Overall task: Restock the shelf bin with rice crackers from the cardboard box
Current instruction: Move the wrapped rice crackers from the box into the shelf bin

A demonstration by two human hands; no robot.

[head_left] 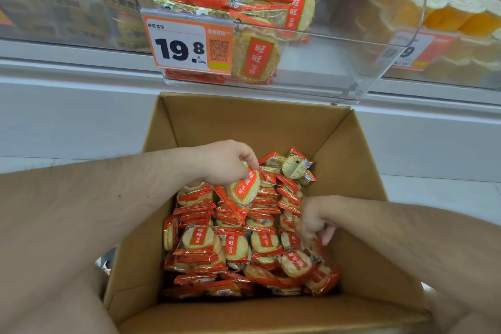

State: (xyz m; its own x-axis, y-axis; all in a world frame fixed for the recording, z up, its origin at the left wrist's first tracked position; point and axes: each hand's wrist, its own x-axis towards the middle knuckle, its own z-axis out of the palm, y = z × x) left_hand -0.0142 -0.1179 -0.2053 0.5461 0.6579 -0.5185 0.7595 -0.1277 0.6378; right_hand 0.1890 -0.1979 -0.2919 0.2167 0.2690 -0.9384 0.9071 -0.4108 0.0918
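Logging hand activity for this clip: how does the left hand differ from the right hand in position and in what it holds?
The left hand is raised over the far half of the open brown cardboard box, while the right hand sits lower by the right wall. The left hand pinches one round red-labelled cracker packet, lifted clear; the right hand's fingers curl into the packets still in the pile. Both reach inside the box.

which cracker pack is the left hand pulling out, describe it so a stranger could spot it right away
Start at the open cardboard box below the clear shelf bin. Over the left middle of the pile inside, the left hand pinches one rice cracker pack. Unlike its neighbours, it is lifted above the pile, tilted, its round cracker and red label facing the camera.
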